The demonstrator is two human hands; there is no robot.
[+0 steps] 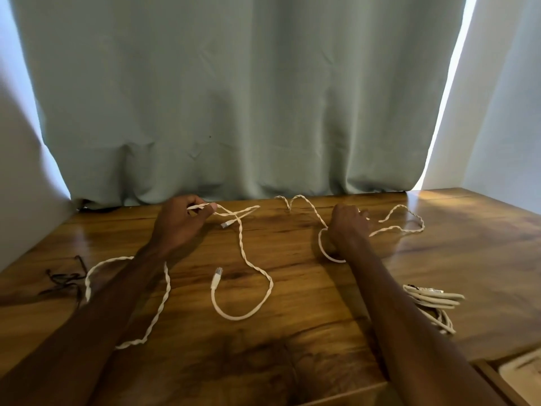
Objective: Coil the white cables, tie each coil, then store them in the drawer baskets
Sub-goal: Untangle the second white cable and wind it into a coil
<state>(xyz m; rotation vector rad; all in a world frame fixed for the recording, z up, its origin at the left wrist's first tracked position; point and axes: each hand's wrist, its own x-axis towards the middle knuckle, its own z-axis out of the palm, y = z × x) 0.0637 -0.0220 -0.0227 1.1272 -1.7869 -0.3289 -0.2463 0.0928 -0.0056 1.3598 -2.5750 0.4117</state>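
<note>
White twisted cable point(243, 250) lies sprawled in loose loops across the tabletop point(292, 347). The left hand point(178, 227) pinches a strand between thumb and fingers. The right hand point(348, 230) appears to curl its fingers round another loop. Gather even turns, feeding slack hand to hand. A coiled bundle point(433, 298) lies right, dark ties point(66, 279) left. The loose connector point(218, 272) may snag.

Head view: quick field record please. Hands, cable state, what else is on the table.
left hand: pinches twisted white cable by the wooden table's far edge
right hand: holds another stretch; same cable or not, cannot tell
cable state: uncoiled, loose loops across the table
connector: one free end lies between the forearms
coiled: one white bundle beside the right forearm
ties: dark strands at the table's left
</note>
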